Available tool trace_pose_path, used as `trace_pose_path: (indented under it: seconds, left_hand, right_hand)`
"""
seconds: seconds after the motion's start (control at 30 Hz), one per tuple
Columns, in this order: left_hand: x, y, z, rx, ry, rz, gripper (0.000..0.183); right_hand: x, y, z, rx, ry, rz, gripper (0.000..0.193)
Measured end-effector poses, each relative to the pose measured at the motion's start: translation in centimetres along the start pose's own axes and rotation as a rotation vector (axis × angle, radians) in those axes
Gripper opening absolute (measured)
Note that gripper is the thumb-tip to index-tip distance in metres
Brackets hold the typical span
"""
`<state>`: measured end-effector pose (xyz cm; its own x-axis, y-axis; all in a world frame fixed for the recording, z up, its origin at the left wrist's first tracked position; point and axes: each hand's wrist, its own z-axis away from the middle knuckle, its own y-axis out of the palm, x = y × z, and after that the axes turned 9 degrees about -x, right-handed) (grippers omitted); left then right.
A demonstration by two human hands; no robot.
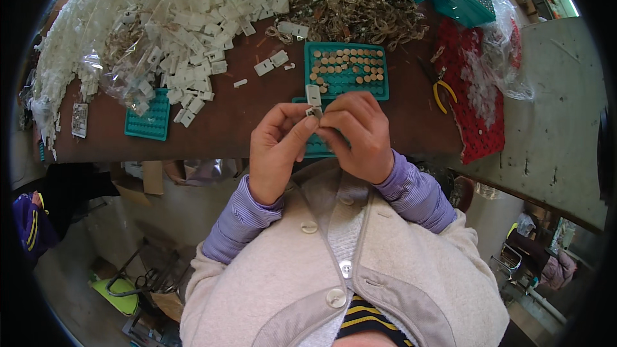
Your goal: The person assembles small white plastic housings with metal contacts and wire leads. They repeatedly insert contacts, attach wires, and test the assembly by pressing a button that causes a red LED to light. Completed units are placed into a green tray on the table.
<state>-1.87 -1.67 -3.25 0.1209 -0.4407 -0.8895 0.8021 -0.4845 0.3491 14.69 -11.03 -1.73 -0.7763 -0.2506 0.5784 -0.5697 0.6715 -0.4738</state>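
Observation:
In front of my chest, both hands meet around a small white plastic housing point(313, 94). My left hand point(276, 148) pinches its lower end between thumb and fingers. My right hand point(361, 133) has its fingers closed at that same end, on something too small and covered to name. Just beyond them lies a teal tray point(383, 90) with rows of round, brass-coloured discs point(340, 60). Part of a second teal tray point(316, 148) shows beneath my hands, and what it holds is mostly hidden.
Loose white housings point(212, 6) are heaped at the back left, beside tangled wires point(360, 9). Another teal tray point(148, 119) lies left. Yellow-handled pliers point(445, 95) and a red cloth point(485, 135) are right, with teal bins point(463, 0) behind. Two loose housings point(271, 63) lie near the disc tray.

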Motion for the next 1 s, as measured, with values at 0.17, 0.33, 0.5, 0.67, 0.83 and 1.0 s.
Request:
trace_pose_path:
  seconds: [0.17,0.33,0.5,0.67,0.83,1.0]
  left_hand:
    - [-0.9,-0.7,-1.1,-0.121,0.067,0.079,0.020]
    - [-1.3,-1.1,-0.7,-0.151,0.084,0.067,0.021]
    - [-0.7,-0.8,-0.7,-0.114,0.076,0.058,0.022]
    - [-0.4,-0.4,-1.0,-0.129,0.087,0.009,0.021]
    - [-0.4,-0.3,-0.6,-0.159,0.073,0.019,0.020]
    - [-0.1,0.1,-0.5,-0.142,0.072,0.011,0.021]
  right_hand:
    - [-2.5,0.0,-1.4,-0.119,0.230,0.021,0.013]
    - [-3.7,0.9,-1.3,-0.050,0.005,0.233,0.011]
    - [-3.8,0.6,-1.1,-0.025,0.023,0.211,0.013]
    - [-4.1,0.2,-1.3,-0.029,0.027,0.069,0.016]
    - [-4.4,0.0,-1.1,-0.030,-0.021,0.080,0.016]
    - [-4.6,-0.1,-1.2,-0.008,-0.023,0.138,0.015]
